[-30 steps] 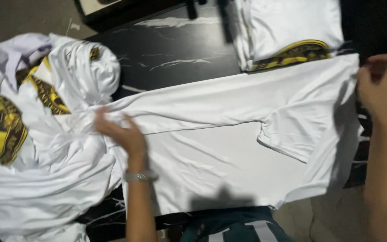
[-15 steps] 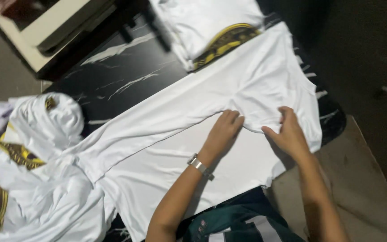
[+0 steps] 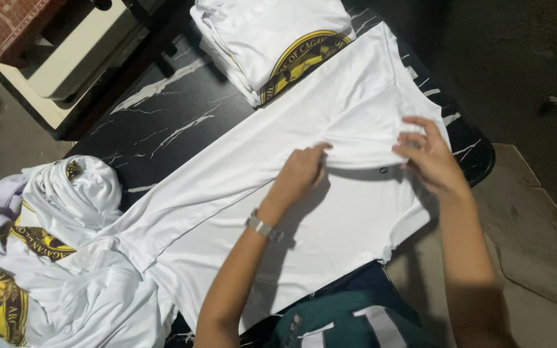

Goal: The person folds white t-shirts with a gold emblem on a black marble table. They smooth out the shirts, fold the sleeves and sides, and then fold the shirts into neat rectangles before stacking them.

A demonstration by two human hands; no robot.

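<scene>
A white t-shirt [image 3: 330, 225] lies spread face down across a black marble-patterned table [image 3: 162, 122], its far side folded inward. My left hand [image 3: 301, 174], with a metal watch on the wrist, pinches the edge of a folded flap near the shirt's middle. My right hand [image 3: 423, 154] grips the same flap further right, near the sleeve end. The flap is lifted slightly off the shirt and casts a shadow under it.
A stack of folded white shirts [image 3: 272, 38] with a yellow round emblem sits at the table's far edge. A heap of unfolded white shirts [image 3: 46, 258] with yellow prints lies at the left. A cream cabinet [image 3: 66, 58] stands beyond the table. Concrete floor [image 3: 536, 245] lies on the right.
The view shifted right over the spread shirt. My left hand left the heap side and came to the shirt's middle; both hands now grip the folded sleeve flap, spread wider apart than half a second ago.
</scene>
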